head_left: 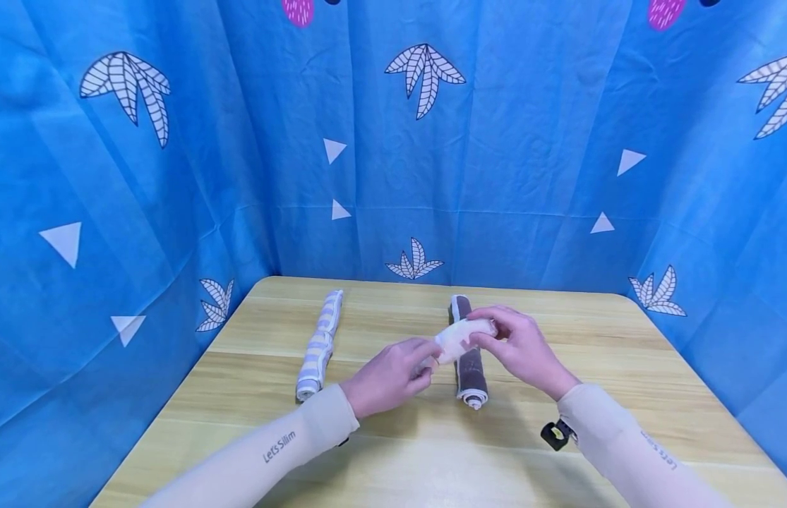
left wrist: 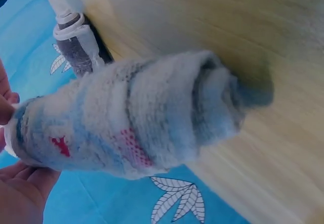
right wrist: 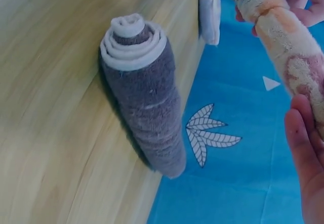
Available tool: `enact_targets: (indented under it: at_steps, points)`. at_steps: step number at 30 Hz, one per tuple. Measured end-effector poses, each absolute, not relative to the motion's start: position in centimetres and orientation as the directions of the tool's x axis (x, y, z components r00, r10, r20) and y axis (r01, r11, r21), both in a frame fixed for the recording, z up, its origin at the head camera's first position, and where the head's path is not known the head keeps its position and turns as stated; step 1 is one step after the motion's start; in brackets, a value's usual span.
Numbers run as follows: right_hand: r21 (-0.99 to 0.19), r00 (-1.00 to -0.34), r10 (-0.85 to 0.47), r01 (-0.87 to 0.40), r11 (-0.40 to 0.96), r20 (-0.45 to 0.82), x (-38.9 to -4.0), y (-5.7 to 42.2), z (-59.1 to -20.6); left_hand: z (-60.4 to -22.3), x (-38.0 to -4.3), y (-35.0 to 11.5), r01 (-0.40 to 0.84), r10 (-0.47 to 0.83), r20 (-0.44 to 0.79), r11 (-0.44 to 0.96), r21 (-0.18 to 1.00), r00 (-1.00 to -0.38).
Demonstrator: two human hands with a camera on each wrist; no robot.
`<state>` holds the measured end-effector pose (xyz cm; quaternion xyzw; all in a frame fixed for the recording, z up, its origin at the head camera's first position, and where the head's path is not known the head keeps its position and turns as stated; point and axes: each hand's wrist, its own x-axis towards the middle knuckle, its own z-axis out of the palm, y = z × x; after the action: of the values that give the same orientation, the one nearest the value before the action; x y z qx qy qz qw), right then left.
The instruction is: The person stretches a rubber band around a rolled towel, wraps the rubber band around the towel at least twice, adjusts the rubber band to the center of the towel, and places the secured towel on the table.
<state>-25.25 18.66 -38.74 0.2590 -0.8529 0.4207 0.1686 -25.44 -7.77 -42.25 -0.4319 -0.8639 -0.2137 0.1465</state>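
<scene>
Between both hands, a pale rolled towel (head_left: 455, 342) with pinkish patches is held slantwise above the table. My left hand (head_left: 389, 374) pinches its nearer, left end, while the thumb and fingers of my right hand (head_left: 520, 346) grip the far right end. In the left wrist view the roll (left wrist: 147, 118) shows red marks and a layered, spiral end. Beneath it, a dark grey-brown rolled towel (head_left: 471, 374) with a white edge lies on the table, partly covered from the head view. The right wrist view shows that dark roll (right wrist: 144, 102) with its white-edged coil facing the camera.
A striped white and lavender rolled towel (head_left: 318, 349) lies left of my left hand, roughly parallel to the dark roll. The wooden table (head_left: 590, 346) has rounded far corners. Blue patterned curtains (head_left: 526, 141) hang behind it and along both sides.
</scene>
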Motion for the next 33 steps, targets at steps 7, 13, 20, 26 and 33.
enact_targets:
  at_steps: [7, 13, 20, 26, 33]
  points:
    - [-0.667, -0.844, -0.241, -0.529, 0.525, 0.479, -24.8, 17.9, -38.1, -42.3, -25.3, -7.5, 0.831, 0.679, 0.518, 0.543, 0.123, -0.52]
    - [-0.743, -0.895, -0.154, -0.434, 0.51, 0.418, -24.7, 18.2, -37.4, -42.3, -25.1, -7.0, 0.848, 0.69, 0.565, 0.529, 0.033, -0.452]
    - [-0.782, -0.925, -0.128, -0.371, 0.501, 0.357, -24.8, 18.4, -37.3, -41.3, -24.8, -6.5, 0.826, 0.712, 0.508, 0.564, -0.003, -0.485]
    - [-0.794, -0.935, -0.137, -0.351, 0.496, 0.327, -24.9, 18.0, -37.5, -41.5, -24.6, -6.7, 0.822, 0.726, 0.471, 0.569, -0.002, -0.501]
    - [-0.816, -0.95, -0.132, -0.311, 0.487, 0.283, -24.7, 18.2, -37.5, -42.1, -24.7, -7.5, 0.847, 0.708, 0.533, 0.531, 0.029, -0.463]
